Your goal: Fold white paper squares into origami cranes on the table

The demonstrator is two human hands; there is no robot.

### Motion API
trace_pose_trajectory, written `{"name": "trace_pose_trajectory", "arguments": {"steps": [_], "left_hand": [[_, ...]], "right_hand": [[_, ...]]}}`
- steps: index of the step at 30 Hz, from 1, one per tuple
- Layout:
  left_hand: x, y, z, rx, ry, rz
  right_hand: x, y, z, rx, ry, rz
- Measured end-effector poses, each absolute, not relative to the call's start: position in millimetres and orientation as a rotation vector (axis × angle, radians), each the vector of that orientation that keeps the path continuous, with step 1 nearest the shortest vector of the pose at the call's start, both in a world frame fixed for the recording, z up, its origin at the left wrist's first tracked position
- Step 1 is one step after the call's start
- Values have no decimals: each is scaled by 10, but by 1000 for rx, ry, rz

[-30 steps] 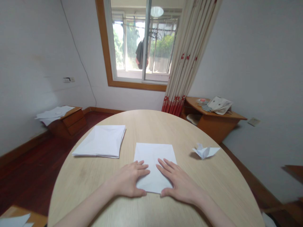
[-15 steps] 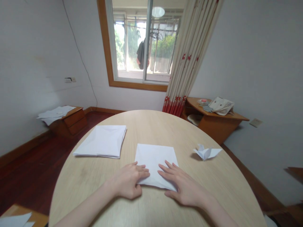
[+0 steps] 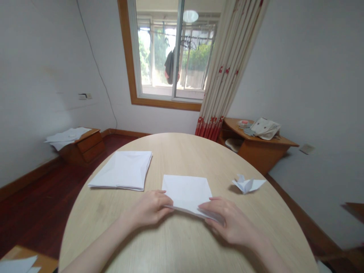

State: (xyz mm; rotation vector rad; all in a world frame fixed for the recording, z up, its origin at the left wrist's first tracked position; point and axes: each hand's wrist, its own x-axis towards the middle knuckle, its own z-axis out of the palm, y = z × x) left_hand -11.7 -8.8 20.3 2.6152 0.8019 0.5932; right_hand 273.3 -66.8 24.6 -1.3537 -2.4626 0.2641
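A white sheet of paper [image 3: 186, 187] lies on the round wooden table [image 3: 182, 246] in front of me, its near edge lifted off the surface. My left hand [image 3: 153, 207] pinches the near left corner, fingers on top and thumb beneath. At the near right corner my right hand [image 3: 224, 220] grips the paper the same way, thumb under the edge. Off to the right sits a folded paper crane [image 3: 247, 185], apart from both hands. A stack of white paper [image 3: 122, 170] rests on the table's left side.
Behind the table are a window [image 3: 170, 57] and a patterned curtain [image 3: 227, 68]. A wooden cabinet [image 3: 264, 151] with a cloth bag [image 3: 265, 127] stands at the back right. A small drawer cabinet [image 3: 89, 144] with papers on it is at the back left.
Both hands have gone from lying flat on the sheet to gripping its near corners. The paper's near edge has risen off the table.
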Motion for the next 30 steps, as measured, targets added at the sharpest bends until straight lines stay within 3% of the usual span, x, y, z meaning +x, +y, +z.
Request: {"name": "trace_pose_trajectory", "arguments": {"steps": [13, 30], "left_hand": [[-139, -74, 172, 2361, 989, 823], [-67, 54, -1, 2174, 1122, 1086]], "right_hand": [[2710, -631, 287, -947, -2228, -50], [2588, -574, 75, -1146, -2294, -412]]}}
